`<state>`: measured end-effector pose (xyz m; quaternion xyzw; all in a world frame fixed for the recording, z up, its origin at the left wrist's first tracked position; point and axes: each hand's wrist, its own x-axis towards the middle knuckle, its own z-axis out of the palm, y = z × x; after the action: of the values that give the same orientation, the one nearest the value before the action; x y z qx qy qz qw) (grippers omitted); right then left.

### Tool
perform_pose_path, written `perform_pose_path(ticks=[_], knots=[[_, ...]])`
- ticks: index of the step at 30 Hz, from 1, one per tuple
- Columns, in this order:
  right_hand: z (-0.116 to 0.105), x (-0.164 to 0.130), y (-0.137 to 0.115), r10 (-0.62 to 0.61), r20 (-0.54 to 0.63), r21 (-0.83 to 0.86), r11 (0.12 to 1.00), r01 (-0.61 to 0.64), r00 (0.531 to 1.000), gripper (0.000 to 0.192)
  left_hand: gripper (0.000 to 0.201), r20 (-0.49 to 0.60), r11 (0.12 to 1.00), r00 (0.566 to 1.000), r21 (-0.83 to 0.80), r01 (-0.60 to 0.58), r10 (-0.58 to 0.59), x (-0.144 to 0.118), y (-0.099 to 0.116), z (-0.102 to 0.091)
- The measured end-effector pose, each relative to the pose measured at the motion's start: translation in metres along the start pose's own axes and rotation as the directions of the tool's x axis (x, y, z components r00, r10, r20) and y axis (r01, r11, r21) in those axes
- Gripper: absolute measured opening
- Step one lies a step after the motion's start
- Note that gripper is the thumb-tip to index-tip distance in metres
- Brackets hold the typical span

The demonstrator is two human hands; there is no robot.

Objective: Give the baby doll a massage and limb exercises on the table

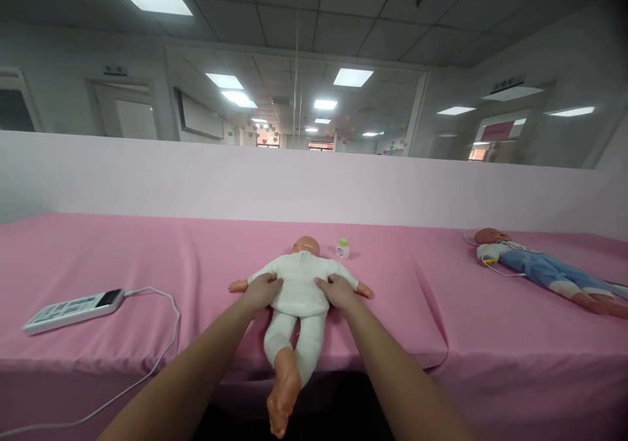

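A baby doll (300,284) in a white long-sleeved top and white leggings lies on the pink-covered table, its head pointing to the far side and its arms spread out. Its bare feet reach past the front edge towards me. My left hand (263,290) holds the left side of the doll's torso, below the arm, with the thumb on the white top. On the opposite side, my right hand (338,290) grips the torso in the same way. Most fingers of both hands are hidden beside or under the doll. A small clear bottle with a green cap (343,249) stands right of the doll's head.
On the left lies a white handheld device (73,311), its white cable (177,317) trailing over the front edge. Another doll (534,267) in blue trousers lies far right with thin tubing about it. The pink cloth (392,330) covers the table; a white wall (220,182) with windows rises behind.
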<state>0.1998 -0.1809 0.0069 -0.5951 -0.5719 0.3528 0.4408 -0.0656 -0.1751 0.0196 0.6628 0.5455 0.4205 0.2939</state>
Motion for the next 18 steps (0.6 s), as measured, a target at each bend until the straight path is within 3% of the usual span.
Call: perform_pose_path(ticks=[2, 5, 8, 11, 13, 18], knots=[[-0.004, -0.013, 0.004, -0.061, -0.009, -0.043, 0.997, 0.06, 0.998, 0.043, 0.037, -0.008, 1.0, 1.0, 0.031, 0.001, -0.001, -0.011, 0.008, -0.004], [-0.006, -0.041, 0.004, -0.202, -0.115, -0.133, 0.973, 0.186, 0.973, 0.036, 0.041, -0.054, 0.963, 0.988, 0.238, -0.126, 0.143, -0.034, 0.025, -0.005], [-0.002, -0.075, -0.001, -0.347, -0.152, -0.191, 0.929, 0.317, 0.925, 0.038, 0.047, 0.001, 0.883, 0.958, 0.388, -0.266, 0.288, -0.061, 0.035, 0.001], [0.006, -0.105, -0.008, -0.439, -0.031, -0.213, 0.881, 0.423, 0.898, 0.044, 0.042, 0.086, 0.832, 0.927, 0.418, -0.365, 0.364, -0.084, 0.034, 0.013], [0.01, -0.113, -0.011, -0.445, 0.078, -0.222, 0.865, 0.451, 0.892, 0.051, 0.042, 0.084, 0.835, 0.933, 0.423, -0.352, 0.351, -0.094, 0.031, 0.022], [0.013, -0.1, -0.006, -0.417, 0.224, -0.205, 0.863, 0.461, 0.881, 0.057, 0.047, 0.055, 0.859, 0.96, 0.435, -0.269, 0.273, -0.099, 0.038, 0.035]])
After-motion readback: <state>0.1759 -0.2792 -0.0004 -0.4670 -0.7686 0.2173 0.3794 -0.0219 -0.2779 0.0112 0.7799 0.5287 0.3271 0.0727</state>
